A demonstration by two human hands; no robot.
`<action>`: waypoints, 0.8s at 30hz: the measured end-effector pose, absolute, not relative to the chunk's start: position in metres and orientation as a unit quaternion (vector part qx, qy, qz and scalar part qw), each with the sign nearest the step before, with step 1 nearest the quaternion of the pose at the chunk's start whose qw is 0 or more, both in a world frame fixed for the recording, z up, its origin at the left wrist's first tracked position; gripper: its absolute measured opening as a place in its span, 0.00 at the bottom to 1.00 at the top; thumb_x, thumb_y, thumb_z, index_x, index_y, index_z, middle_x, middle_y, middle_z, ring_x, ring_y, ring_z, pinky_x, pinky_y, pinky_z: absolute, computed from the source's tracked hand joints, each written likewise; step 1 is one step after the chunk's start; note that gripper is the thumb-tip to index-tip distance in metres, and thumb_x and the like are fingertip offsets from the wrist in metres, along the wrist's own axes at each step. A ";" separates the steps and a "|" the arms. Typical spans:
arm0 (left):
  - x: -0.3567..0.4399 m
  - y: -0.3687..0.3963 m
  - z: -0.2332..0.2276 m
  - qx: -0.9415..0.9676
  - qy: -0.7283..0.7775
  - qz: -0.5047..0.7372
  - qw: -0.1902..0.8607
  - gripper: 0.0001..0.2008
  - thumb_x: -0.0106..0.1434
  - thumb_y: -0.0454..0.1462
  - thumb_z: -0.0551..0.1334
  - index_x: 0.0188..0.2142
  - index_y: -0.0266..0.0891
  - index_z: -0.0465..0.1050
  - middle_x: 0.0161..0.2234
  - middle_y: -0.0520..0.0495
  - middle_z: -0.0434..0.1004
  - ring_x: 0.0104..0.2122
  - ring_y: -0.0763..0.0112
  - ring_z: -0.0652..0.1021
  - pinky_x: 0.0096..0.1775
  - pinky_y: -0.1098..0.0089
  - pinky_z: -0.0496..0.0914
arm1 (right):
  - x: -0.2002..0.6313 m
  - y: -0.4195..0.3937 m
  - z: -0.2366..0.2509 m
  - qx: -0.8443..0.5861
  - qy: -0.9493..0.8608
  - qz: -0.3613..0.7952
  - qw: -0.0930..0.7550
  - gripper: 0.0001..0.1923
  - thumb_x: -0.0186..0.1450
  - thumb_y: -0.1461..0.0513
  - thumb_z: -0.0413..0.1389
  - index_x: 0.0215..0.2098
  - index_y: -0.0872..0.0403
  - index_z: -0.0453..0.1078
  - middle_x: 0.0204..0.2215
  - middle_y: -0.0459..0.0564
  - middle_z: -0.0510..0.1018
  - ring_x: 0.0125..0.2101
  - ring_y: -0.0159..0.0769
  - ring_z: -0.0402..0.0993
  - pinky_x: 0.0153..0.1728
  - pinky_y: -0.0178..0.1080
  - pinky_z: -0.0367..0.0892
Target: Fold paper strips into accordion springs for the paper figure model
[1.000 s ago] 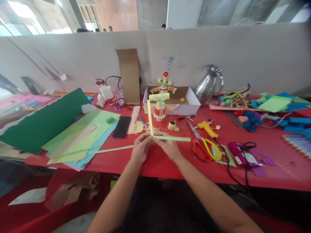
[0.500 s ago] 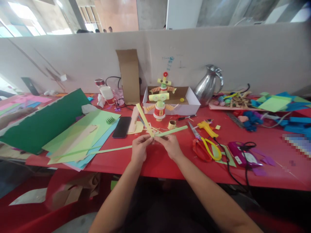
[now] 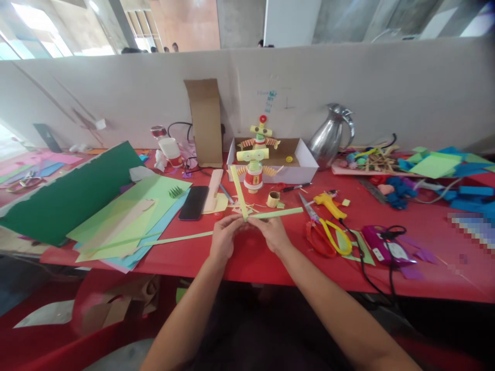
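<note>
Paper strips: yellow strip (image 3: 238, 190) & green strip (image 3: 280, 212), thin, flat, crossed at one corner above the red table (image 3: 270, 257). Left hand (image 3: 223, 238) & right hand (image 3: 274, 233) pinch that joint w/ fingertips closed. White box (image 3: 309, 167) behind holds a paper robot figure (image 3: 260, 135).

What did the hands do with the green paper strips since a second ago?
Both hands, left hand and right hand, kept pinching the two paper strips where they cross. The upright strip tipped left, then swung back partway; the sideways strip rose at its far end, then dropped a little. The scissors, phone and paper robot stayed put.
</note>
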State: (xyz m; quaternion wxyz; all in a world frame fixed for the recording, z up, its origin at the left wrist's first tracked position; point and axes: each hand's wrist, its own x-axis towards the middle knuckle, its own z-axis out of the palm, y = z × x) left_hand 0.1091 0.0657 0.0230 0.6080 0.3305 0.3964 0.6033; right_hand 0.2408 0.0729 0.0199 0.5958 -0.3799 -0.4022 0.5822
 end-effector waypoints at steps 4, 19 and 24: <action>0.109 0.067 0.022 0.356 0.411 0.611 0.576 0.13 0.44 0.38 0.75 0.30 0.34 0.81 0.25 0.46 0.81 0.24 0.72 0.78 0.32 0.71 0.73 | 0.242 0.073 0.022 -0.386 -0.385 0.615 0.570 0.13 0.48 0.57 0.68 0.30 0.54 0.77 0.28 0.47 0.81 0.29 0.37 0.75 0.36 0.40 0.70; 0.106 0.067 0.021 0.365 0.393 0.593 0.601 0.12 0.45 0.38 0.74 0.29 0.36 0.80 0.26 0.47 0.80 0.25 0.72 0.77 0.33 0.70 0.72 | 0.244 0.074 0.026 -0.377 -0.344 0.654 0.558 0.08 0.46 0.63 0.66 0.25 0.53 0.76 0.20 0.42 0.75 0.22 0.29 0.68 0.29 0.36 0.65; 0.106 0.065 0.023 0.391 0.390 0.591 0.588 0.06 0.47 0.36 0.71 0.27 0.37 0.80 0.23 0.50 0.77 0.23 0.75 0.74 0.30 0.73 0.69 | 0.244 0.074 0.027 -0.378 -0.334 0.665 0.551 0.08 0.45 0.61 0.67 0.24 0.53 0.75 0.21 0.42 0.75 0.24 0.30 0.69 0.33 0.37 0.67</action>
